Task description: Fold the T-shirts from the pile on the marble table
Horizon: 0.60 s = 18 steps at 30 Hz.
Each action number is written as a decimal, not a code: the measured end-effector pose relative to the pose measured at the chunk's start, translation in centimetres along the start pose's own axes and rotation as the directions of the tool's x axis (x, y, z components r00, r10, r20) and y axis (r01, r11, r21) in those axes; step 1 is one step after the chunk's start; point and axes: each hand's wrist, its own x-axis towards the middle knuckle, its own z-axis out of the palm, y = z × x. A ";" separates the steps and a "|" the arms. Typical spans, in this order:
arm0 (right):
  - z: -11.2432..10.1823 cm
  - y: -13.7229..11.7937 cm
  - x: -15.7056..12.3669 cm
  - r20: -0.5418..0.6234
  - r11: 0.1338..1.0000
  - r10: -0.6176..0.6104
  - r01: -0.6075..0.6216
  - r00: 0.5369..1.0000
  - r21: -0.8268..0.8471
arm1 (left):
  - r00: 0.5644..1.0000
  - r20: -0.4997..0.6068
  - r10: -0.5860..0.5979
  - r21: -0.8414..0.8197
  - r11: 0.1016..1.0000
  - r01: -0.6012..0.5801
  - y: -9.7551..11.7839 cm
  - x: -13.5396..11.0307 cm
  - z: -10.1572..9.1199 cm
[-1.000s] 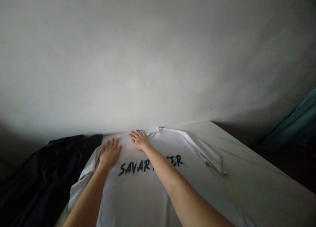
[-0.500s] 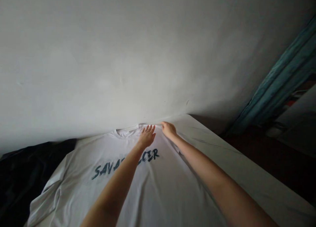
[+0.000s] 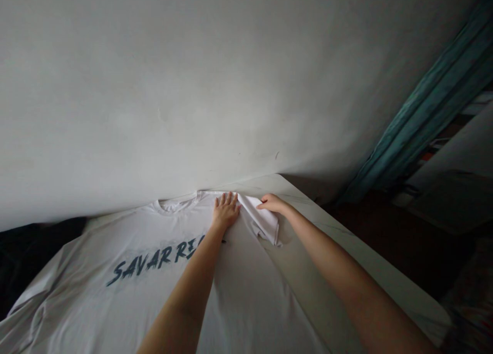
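Note:
A white T-shirt [image 3: 154,302] with dark brush-style lettering lies spread out, front up, its collar towards the wall. My left hand [image 3: 226,210] rests flat on the shirt near the right shoulder, fingers spread. The shirt's right sleeve [image 3: 262,220] extends out beyond that shoulder, slightly creased. At its upper edge my right hand [image 3: 270,203] pinches the sleeve fabric between thumb and fingers. Part of the lettering is hidden behind my left forearm.
The shirt lies on a white marble-patterned table [image 3: 335,251] pushed against a pale wall [image 3: 192,87]. Black cloth [image 3: 38,246] lies at the left. A teal curtain [image 3: 408,118] hangs at the right, past the table's edge.
The right sleeve now shows spread out to the right of the shoulder. My right hand has moved away from my left hand, which now lies flat. The view has shifted right.

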 end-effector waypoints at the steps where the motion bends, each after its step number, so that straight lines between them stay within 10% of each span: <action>1: -0.1 -0.1 0.1 0.004 0.998 0.008 -0.008 1.000 0.062 | 1.000 -0.002 0.000 0.002 1.000 0.000 0.0 0.0 0.0; 6: -0.5 0.2 0.5 -0.029 0.993 0.031 -0.028 0.999 0.112 | 1.000 -0.019 -0.005 0.005 1.000 0.005 0.1 0.0 0.2; 15: -1.2 2.3 1.0 -0.239 0.941 -0.084 -0.002 0.967 -0.337 | 0.999 0.027 -0.022 -0.012 1.000 0.023 0.0 0.3 0.0; 18: -0.9 1.7 0.5 -0.255 0.898 0.043 -0.150 0.966 -0.414 | 0.997 0.017 -0.073 0.003 0.997 0.073 0.2 0.2 0.3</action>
